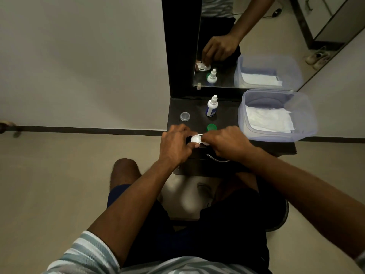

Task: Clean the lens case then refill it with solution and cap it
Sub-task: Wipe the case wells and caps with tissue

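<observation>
Small white plastic lens case: held over dark worktop front edge, left hand and right hand fingers curled round it. Beyond case: green cap, white solution bottle (upright), clear cap.

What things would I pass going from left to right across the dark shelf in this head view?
Clear cap → left hand → white lens case → solution bottle and, nearer, green cap → right hand → plastic tub holding tissue.
</observation>
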